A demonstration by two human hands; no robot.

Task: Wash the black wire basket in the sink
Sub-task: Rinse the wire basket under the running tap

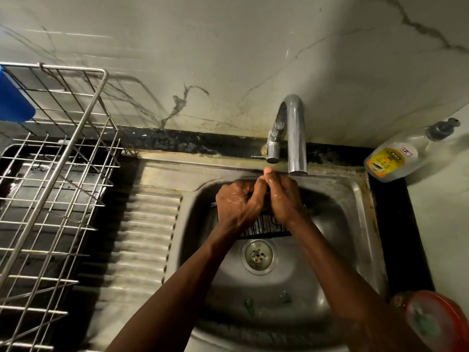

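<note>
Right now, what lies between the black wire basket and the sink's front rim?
In the head view, only bare wet basin floor with the drain strainer, just in front of the black wire basket; the forearms cross above it.

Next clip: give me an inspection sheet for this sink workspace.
Surface: steel sink, wet, with ribbed drainboard on its left; drain uncovered.
Job's things: black wire basket in the basin, under both hands, below the tap; no water stream visible.
Clutter: soap bottle lying by the sink's right corner; red item at lower right, blurred.
Grippers: left hand and right hand both closed on the basket.
Cables: nothing seen.
Surroundings: steel dish rack on the left, blue object at its edge; marble wall.
</note>
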